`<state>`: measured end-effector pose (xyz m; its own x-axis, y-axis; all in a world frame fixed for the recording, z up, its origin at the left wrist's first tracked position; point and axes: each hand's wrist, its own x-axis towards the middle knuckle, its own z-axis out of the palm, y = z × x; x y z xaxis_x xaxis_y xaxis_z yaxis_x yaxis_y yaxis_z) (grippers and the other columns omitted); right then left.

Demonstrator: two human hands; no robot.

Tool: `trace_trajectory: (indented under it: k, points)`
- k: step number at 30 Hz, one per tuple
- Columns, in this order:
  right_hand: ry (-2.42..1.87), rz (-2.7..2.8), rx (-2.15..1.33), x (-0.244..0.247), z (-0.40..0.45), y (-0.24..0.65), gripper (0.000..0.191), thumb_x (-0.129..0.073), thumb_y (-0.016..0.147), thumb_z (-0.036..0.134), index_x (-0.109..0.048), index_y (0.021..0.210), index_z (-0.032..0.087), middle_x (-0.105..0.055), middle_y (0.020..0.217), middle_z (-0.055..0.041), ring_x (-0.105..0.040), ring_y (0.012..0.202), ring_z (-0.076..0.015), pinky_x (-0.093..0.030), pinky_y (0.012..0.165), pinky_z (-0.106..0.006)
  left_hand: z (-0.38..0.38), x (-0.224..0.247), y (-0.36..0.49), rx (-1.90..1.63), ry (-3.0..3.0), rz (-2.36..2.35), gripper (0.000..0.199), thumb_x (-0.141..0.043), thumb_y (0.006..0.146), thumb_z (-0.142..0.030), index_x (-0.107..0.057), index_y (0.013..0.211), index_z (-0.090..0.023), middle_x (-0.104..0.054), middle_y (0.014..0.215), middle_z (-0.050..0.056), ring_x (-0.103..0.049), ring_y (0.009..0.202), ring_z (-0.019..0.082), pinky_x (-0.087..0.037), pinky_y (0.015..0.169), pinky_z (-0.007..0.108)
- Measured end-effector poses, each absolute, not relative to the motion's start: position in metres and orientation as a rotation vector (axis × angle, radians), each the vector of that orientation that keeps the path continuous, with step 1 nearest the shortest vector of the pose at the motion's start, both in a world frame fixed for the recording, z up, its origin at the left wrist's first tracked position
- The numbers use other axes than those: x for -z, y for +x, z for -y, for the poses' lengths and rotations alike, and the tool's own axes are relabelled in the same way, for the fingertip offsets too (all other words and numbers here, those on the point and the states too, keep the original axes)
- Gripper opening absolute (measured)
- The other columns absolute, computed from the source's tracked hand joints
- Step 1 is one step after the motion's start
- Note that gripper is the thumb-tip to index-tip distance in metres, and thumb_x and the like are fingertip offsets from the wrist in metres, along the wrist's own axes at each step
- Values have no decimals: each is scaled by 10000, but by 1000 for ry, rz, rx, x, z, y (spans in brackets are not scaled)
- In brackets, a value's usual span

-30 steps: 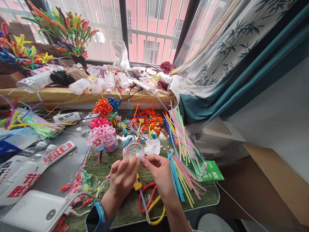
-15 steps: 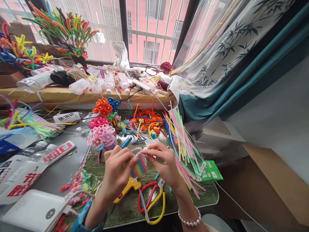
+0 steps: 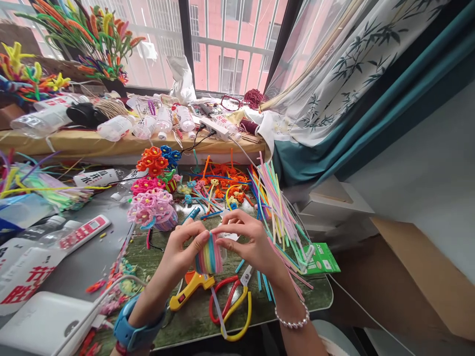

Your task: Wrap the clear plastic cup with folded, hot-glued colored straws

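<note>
Our left grip (image 3: 184, 247) held the striped cup (image 3: 209, 257) above the tabletop (image 3: 185, 327), seemingly to steady it, while our right grip (image 3: 249, 242) touched its upper edge (whether it pinched, we couldn't tell). The glue gun (image 3: 191, 290) and scissors (image 3: 246, 275) lay nearer us, probably for easy reach. Beyond, a pastel pot (image 3: 167, 221) held pink flowers (image 3: 148, 205); a dark pot (image 3: 116, 88) held colourful stems (image 3: 97, 37).

A container (image 3: 208, 254) is between the left hand (image 3: 187, 244) and right hand (image 3: 250, 237), over the table (image 3: 181, 332), where the glue gun (image 3: 191, 290) lies left of the scissors (image 3: 245, 278). Flowers (image 3: 150, 202) stand left of the hands and pipe cleaners (image 3: 275, 202) lie right of them; behind, bottles (image 3: 116, 127) and a power strip (image 3: 215, 128) lie on the windowsill (image 3: 122, 147), left of the curtain (image 3: 309, 160).
</note>
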<state>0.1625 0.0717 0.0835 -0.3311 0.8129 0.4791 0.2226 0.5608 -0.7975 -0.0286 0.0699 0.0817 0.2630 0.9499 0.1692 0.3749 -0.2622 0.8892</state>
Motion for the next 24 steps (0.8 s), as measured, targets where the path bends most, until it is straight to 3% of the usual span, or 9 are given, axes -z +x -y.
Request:
trace_trajectory:
  k: [9, 19, 24]
  points:
    - [-979, 1821, -900, -84, -71, 163, 286, -777, 781, 344, -719, 1044, 246, -621, 986, -40, -588, 886, -185, -500, 769, -313, -79, -82, -26, -973, 1851, -1240, 407, -491, 885, -451, -502, 564, -202, -525, 582, 5, -452, 690, 189, -372, 699, 338]
    - [-999, 1919, -975, -89, -73, 167, 426, -827, 709, 231, -679, 1109, 240, -609, 1042, -31, -555, 863, -166, -495, 760, -293, -82, -81, -27, -959, 1799, -1212, 415, -489, 886, -438, -461, 551, -195, -448, 569, -18, -410, 638, 159, -373, 723, 329]
    - [-958, 1903, -1059, -89, -74, 171, 497, -823, 726, 320, -662, 1194, 277, -595, 1097, -43, -555, 851, -164, -513, 775, -312, -83, -80, -28, -970, 1771, -1204, 431, -483, 888, -462, -444, 549, -200, -430, 562, -9, -411, 648, 171, -357, 650, 308]
